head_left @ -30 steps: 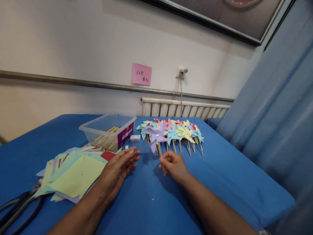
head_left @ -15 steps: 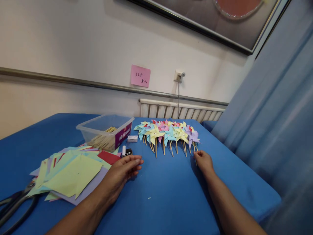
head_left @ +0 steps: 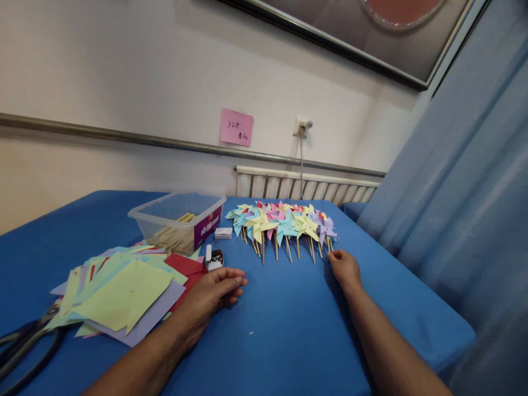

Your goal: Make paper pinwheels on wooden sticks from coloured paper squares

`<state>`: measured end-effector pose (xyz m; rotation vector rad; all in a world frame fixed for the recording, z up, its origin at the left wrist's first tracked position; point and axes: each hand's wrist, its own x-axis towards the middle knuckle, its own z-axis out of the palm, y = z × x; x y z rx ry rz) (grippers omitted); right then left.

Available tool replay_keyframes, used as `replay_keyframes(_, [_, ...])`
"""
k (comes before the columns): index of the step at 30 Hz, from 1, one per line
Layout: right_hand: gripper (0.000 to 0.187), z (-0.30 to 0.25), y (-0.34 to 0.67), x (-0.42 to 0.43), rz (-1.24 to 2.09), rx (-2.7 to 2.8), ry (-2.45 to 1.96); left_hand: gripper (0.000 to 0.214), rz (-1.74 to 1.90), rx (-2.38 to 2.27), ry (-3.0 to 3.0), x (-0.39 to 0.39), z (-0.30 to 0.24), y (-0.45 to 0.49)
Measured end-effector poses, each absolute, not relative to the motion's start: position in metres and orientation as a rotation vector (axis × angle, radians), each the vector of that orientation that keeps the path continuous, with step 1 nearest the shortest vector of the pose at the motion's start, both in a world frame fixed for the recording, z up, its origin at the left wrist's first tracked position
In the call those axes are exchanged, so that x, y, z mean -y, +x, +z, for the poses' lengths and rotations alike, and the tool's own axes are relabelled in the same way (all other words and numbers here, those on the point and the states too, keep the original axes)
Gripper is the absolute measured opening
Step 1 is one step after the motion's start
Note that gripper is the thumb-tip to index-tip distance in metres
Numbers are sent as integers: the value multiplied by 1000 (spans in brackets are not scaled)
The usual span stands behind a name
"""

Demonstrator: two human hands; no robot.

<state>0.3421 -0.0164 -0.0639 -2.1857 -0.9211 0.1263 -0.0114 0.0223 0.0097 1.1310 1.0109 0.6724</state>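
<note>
A row of paper pinwheels (head_left: 284, 224) on wooden sticks lies on the blue table (head_left: 289, 324). A purple pinwheel (head_left: 326, 227) sits at the row's right end. My right hand (head_left: 345, 268) rests just below it, fingers curled, fingertips at the end of its stick; whether it still grips the stick I cannot tell. My left hand (head_left: 214, 294) lies flat on the cloth with fingers stretched, holding nothing, beside a red sheet (head_left: 184, 265) and a small open box (head_left: 213, 258).
A stack of coloured paper squares (head_left: 117, 286) lies at the left, with black scissors (head_left: 25, 346) at its near edge. Behind stands a clear plastic tub (head_left: 177, 220) of sticks and a small white box (head_left: 223, 233). A blue curtain (head_left: 466, 181) hangs at the right.
My right hand carried the purple pinwheel from the table's middle to the right end of the row and laid it there. My left hand slid slightly nearer and rightward.
</note>
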Motion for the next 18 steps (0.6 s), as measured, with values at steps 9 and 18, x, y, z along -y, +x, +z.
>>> replay_keyframes(9, [23, -68, 345, 17, 114, 887, -2185, 28, 548, -1029, 1396, -21, 2, -6])
replay_keyframes(18, [25, -69, 347, 18, 115, 869, -2186, 32, 513, -986, 1532, -21, -3, -5])
